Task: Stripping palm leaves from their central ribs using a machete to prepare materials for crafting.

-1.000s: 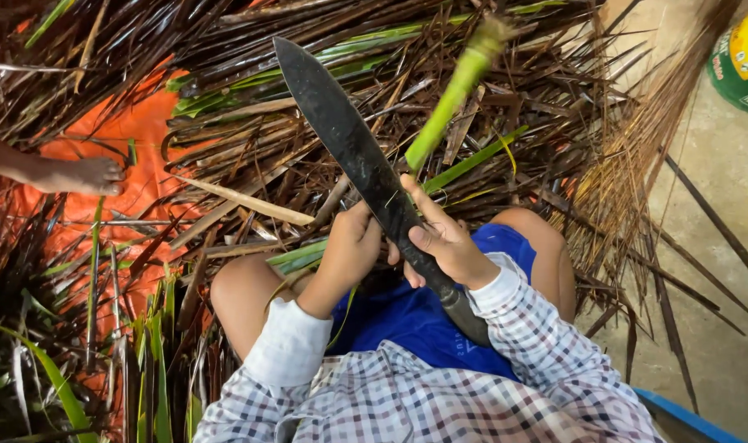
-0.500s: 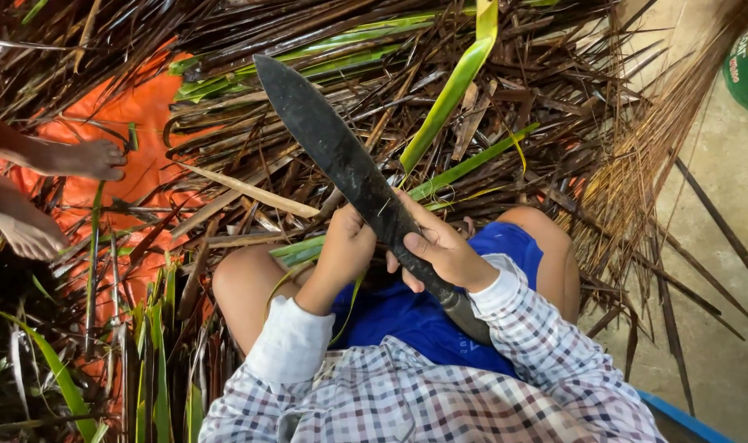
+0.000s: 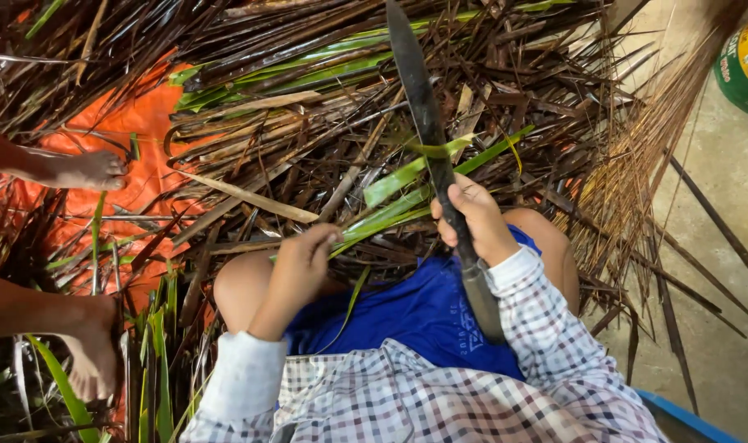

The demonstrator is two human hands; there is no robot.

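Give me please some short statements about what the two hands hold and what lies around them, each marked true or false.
1. The right hand grips a long dark knife. True.
2. The left hand holds a green leaf strip. True.
3. The knife blade lies flat on the concrete floor. False: it points away from the person, above the pile of dry leaves.
4. An orange sheet lies under the leaves. True.
5. The person wears a plain red shirt. False: the checked shirt is white with dark lines.
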